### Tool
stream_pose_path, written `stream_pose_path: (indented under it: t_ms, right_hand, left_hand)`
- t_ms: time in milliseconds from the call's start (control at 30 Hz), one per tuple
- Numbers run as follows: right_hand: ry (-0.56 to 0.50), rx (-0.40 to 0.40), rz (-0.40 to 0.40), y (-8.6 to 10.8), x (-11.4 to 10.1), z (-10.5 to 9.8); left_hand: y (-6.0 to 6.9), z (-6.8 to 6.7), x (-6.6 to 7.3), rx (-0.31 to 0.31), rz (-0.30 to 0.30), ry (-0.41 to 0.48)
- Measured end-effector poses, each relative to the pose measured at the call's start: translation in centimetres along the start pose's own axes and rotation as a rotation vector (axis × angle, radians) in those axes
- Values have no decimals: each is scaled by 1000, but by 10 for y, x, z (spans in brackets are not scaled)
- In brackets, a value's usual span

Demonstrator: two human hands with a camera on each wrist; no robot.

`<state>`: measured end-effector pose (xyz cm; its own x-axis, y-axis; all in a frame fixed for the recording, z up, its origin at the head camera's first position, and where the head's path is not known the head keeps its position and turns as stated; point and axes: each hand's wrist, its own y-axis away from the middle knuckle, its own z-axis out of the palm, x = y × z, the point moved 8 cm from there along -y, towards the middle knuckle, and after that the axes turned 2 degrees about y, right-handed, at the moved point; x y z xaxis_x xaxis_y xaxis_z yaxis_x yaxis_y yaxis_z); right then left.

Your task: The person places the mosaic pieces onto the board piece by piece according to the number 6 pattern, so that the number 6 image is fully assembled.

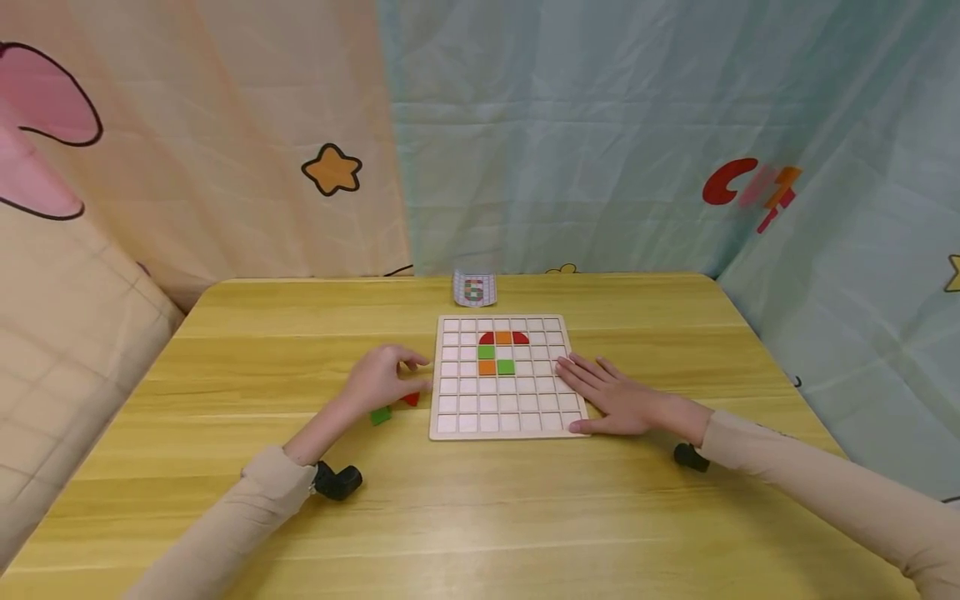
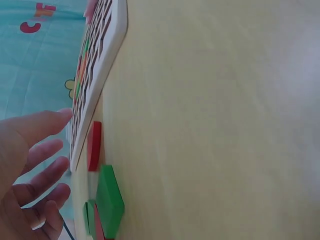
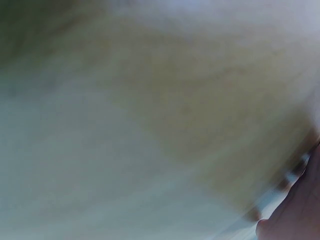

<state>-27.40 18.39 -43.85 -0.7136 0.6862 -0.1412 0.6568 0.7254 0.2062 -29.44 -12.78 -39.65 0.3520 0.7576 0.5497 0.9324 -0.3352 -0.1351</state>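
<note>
A square wooden grid board (image 1: 467,406) lies flat on the table. Near its upper middle sit red, orange and green tiles, among them a green tile (image 1: 506,367) and an orange tile (image 1: 487,367). Just off the board's left edge is my left hand (image 1: 375,379), thumb and fingers apart with nothing between them. Beneath and beside it lie a red piece (image 2: 94,146) and a green tile (image 2: 110,202), with more pieces partly hidden. My right hand (image 1: 611,400) rests on the board's right edge, fingers straight. The right wrist view is blurred.
Behind the board a small printed card (image 1: 475,290) with a coloured grid pattern lies on the wooden table (image 1: 480,508). Dark devices are strapped at both wrists. Patterned curtains (image 1: 525,150) hang around the table's back and sides.
</note>
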Motion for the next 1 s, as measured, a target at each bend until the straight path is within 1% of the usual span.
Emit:
stream_pose_path:
  t_ms: [133,333,467,567,667,833,1000]
  right_hand:
    - [1,3,-2,1,0,-2]
    - [15,0,-3,1,0,0]
    - [8,-1,-4,0,0,0]
    - [1,1,-4,0,1,1]
    - [-2,3,-2,0,2,2]
    - [-7,0,2,0,1,2]
    - [-21,-7,7,0,0,1]
  left_hand:
    - [8,-3,-2,-9,5,-4]
    - [15,0,-5,-59,8,-30]
    - [16,2,-7,-75,4,-46]
    - [14,3,-7,-86,-4,-37]
    - [12,3,-7,-95,-11,-5]
    - [10,3,-4,-98,30,54]
    - [9,3,1,-84,89,64]
